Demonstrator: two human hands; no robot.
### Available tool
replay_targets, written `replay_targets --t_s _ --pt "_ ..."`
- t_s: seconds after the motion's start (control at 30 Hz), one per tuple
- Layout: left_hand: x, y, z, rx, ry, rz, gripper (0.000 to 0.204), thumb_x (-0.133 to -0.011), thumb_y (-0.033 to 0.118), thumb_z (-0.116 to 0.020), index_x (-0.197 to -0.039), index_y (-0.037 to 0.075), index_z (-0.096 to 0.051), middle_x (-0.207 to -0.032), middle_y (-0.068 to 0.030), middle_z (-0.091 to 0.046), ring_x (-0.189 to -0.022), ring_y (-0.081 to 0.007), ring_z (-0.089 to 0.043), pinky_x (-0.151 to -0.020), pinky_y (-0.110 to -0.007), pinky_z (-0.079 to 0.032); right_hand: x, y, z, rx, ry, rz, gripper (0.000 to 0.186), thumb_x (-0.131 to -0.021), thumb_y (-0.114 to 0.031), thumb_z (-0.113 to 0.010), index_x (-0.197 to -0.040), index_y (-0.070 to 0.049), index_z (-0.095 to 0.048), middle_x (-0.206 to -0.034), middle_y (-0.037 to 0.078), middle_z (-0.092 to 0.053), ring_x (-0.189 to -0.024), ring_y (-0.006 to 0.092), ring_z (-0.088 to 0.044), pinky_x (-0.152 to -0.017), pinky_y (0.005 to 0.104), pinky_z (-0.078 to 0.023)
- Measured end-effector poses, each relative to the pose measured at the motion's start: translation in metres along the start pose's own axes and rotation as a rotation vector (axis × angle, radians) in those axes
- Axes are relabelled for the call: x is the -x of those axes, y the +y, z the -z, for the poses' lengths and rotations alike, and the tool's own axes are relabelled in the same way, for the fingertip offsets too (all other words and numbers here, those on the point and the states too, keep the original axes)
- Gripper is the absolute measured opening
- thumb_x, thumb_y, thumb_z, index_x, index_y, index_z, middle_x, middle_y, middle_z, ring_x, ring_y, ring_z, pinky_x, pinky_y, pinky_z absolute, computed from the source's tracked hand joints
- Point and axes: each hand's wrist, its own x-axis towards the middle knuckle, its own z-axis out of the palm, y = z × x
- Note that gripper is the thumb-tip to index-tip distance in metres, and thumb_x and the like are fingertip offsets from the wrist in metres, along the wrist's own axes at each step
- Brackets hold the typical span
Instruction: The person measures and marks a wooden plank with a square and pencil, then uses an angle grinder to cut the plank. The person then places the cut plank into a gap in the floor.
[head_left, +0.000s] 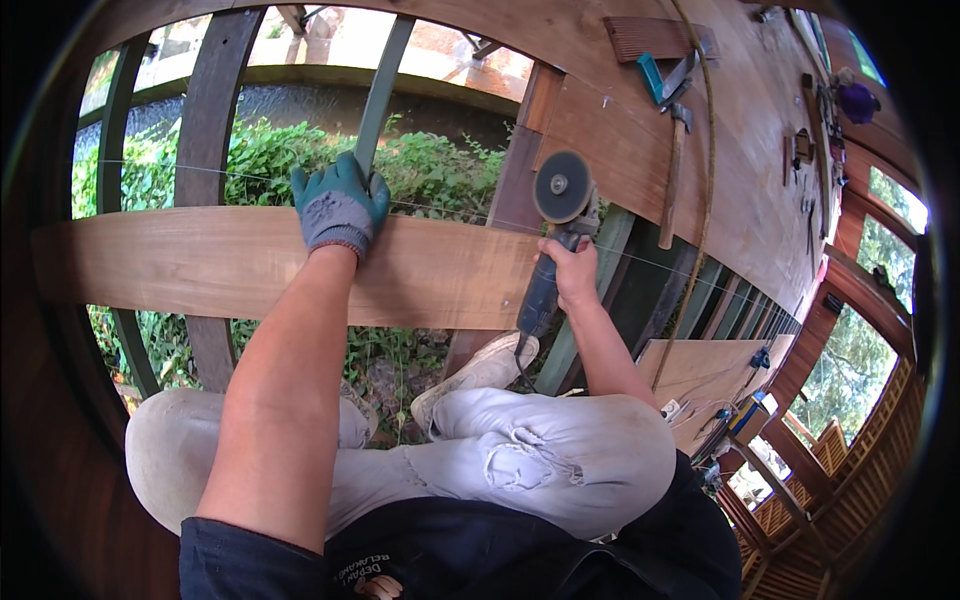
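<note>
In the head view, a plank lay across joists; the gloved left hand draped over its far edge, apparently steadying it, grip unclear. Near its right end, the right hand grasped a grinder, disc away from the legs, presumably for safety.

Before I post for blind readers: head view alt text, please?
A person's bare right hand holds an angle grinder at the right end of a wooden plank; the gloved left hand rests at its far edge. Beams and greenery show beneath.

Beams carry a plank; plywood carries a hammer.
</note>
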Motion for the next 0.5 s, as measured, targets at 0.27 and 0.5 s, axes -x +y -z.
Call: replay_targets --t_s 0.27,0.5 --pt "-0.0001 0.0002 0.0010 0.014 -0.016 0.015 0.033 -0.093 0.040 -0.056 -0.107 0.010 -0.058 -0.100 -0.0149 -0.071 -0.104 -0.0326 -0.065 -0.118 -0.055 -0.025 -0.0012 -0.0013 0.0012 0.034 -0.005 -0.073 0.033 -0.076 -0.003 -0.079 -0.100 -0.002 -0.056 -0.087 0.006 -0.066 -0.067 0.0174 -0.066 -0.060 0.0324 -0.054" --pt "-0.0004 0.0010 0.0033 0.029 -0.031 0.016 0.033 -0.093 0.040 -0.056 -0.107 0.010 -0.058 -0.099 -0.0152 -0.071 -0.103 -0.0326 -0.066 -0.118 -0.055 -0.025 -0.0014 -0.0026 -0.0004 0.051 0.009 -0.066 0.032 -0.077 -0.004 -0.078 -0.101 -0.002 -0.057 -0.086 0.006 -0.066 -0.067 0.0176 -0.067 -0.060 0.0324 -0.054"
